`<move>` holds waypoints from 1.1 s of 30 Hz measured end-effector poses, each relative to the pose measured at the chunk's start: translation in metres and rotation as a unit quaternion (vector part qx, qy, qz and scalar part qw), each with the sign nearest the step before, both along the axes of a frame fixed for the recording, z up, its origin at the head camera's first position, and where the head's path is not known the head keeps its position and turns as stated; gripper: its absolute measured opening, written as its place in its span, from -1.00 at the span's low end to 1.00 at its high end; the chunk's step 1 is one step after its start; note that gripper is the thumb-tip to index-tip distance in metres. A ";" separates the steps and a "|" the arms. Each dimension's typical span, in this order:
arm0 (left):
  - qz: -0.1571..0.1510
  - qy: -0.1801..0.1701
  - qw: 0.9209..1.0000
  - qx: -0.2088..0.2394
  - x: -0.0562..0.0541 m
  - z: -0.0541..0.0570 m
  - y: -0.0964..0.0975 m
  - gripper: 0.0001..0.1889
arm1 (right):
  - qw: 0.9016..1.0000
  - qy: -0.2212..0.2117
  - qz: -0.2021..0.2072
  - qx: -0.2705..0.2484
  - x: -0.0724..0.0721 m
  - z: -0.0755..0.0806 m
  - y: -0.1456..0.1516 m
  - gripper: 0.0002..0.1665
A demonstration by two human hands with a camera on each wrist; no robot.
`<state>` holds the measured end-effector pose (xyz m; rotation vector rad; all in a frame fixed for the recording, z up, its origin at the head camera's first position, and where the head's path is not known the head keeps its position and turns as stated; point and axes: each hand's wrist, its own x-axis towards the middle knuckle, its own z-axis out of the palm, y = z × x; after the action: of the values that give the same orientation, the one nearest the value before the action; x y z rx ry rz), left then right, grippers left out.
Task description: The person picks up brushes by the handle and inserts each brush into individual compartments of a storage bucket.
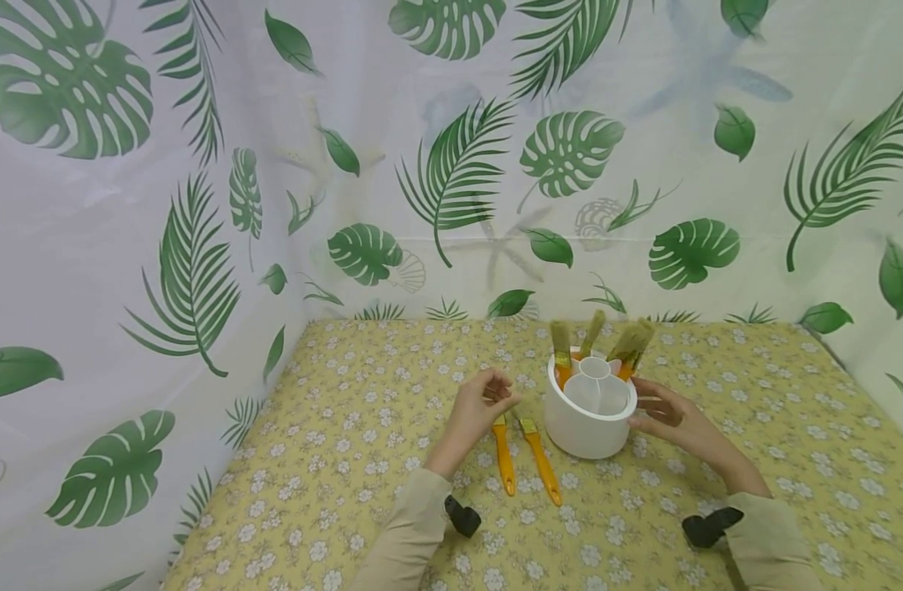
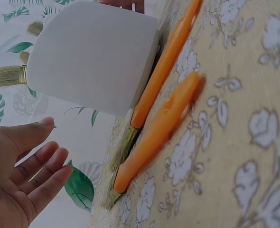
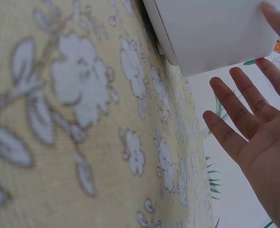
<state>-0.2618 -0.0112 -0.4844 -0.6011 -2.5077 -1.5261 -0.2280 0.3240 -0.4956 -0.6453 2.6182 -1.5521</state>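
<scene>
A white round organizer with inner compartments stands on the table, several paintbrushes upright in it, bristles up. Two paintbrushes with orange handles lie to its left: a left one and a right one, their bristle ends pointing away from me. Just above those bristle ends is my left hand, fingers relaxed and holding nothing; the left wrist view shows its palm bare. My right hand is at the organizer's right side, fingers spread, thumb against or very near its wall.
A yellow floral cloth covers the table. White curtains with green leaf prints rise at the back and left. A black wrist mount sits on the left sleeve, another on the right.
</scene>
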 end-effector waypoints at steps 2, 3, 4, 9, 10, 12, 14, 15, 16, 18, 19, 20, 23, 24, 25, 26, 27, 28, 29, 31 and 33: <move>-0.001 -0.003 1.000 -0.003 0.000 -0.001 -0.001 -0.80 | 1.000 0.002 -0.001 0.000 0.000 0.000 0.000 -0.25; -0.001 -0.006 1.000 -0.006 0.000 -0.001 -0.002 -0.79 | 1.000 0.002 -0.002 0.001 0.000 0.000 0.000 -0.26; -0.001 -0.009 1.000 -0.009 0.001 -0.002 -0.003 -0.78 | 1.000 0.003 -0.002 0.000 0.000 0.000 -0.001 -0.26; -0.007 -0.018 1.000 -0.023 0.002 -0.004 -0.005 -0.73 | 1.000 -0.001 0.001 -0.006 0.000 0.001 -0.002 -0.27; -0.009 -0.020 0.999 -0.024 0.002 -0.004 -0.006 -0.73 | 1.000 -0.003 0.003 -0.010 0.000 0.001 -0.002 -0.27; -0.010 -0.024 0.999 -0.029 0.003 -0.003 -0.007 -0.72 | 1.000 -0.006 0.003 -0.013 0.000 0.001 -0.002 -0.28; -0.011 -0.029 0.999 -0.031 0.003 -0.003 -0.007 -0.72 | 1.000 -0.006 0.001 -0.012 0.000 0.001 -0.001 -0.29; -0.010 -0.032 0.999 -0.031 0.003 -0.003 -0.007 -0.72 | 1.000 -0.006 0.001 -0.013 0.000 0.001 -0.001 -0.29; -0.010 -0.034 0.999 -0.031 0.003 -0.003 -0.008 -0.73 | 1.000 -0.006 0.001 -0.013 0.000 0.001 -0.001 -0.29; -0.008 -0.038 0.999 -0.033 0.003 -0.003 -0.008 -0.72 | 1.000 -0.006 -0.002 -0.010 -0.001 0.001 -0.001 -0.29; -0.008 -0.038 0.999 -0.033 0.003 -0.004 -0.009 -0.72 | 1.000 -0.005 -0.002 -0.008 0.000 0.001 -0.002 -0.29; -0.007 -0.039 0.999 -0.035 0.003 -0.004 -0.009 -0.72 | 1.000 -0.004 -0.001 -0.008 0.000 0.002 -0.002 -0.28; -0.005 -0.044 0.998 -0.039 0.003 -0.005 -0.010 -0.71 | 1.000 -0.006 -0.003 -0.004 0.001 0.004 -0.003 -0.24; -0.005 -0.046 0.998 -0.040 0.003 -0.005 -0.010 -0.71 | 1.000 -0.006 -0.004 -0.003 0.001 0.005 -0.004 -0.23; -0.005 -0.047 0.998 -0.041 0.003 -0.005 -0.011 -0.71 | 1.000 -0.007 -0.005 -0.002 0.002 0.005 -0.004 -0.21; -0.005 -0.049 0.998 -0.042 0.003 -0.006 -0.011 -0.71 | 1.000 -0.009 -0.005 -0.001 0.002 0.005 -0.005 -0.20; -0.005 -0.051 0.998 -0.042 0.003 -0.006 -0.011 -0.70 | 1.000 -0.012 -0.006 -0.001 0.002 0.005 -0.005 -0.19; -0.004 -0.054 0.998 -0.044 0.003 -0.006 -0.011 -0.70 | 1.000 -0.014 -0.007 0.000 0.002 0.005 -0.005 -0.19; -0.004 -0.055 0.997 -0.045 0.003 -0.006 -0.011 -0.70 | 1.000 -0.016 -0.008 0.000 0.002 0.005 -0.005 -0.18; -0.003 -0.059 0.997 -0.047 0.003 -0.006 -0.011 -0.69 | 1.000 -0.017 -0.012 0.003 0.002 0.004 -0.006 -0.18; -0.003 -0.063 0.997 -0.049 0.003 -0.007 -0.012 -0.69 | 1.000 -0.016 -0.014 0.005 0.001 0.004 -0.006 -0.19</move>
<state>-0.2586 -0.0228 -0.4911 -0.5426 -2.6896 -1.4945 -0.2266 0.3184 -0.4921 -0.5804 2.6217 -1.5430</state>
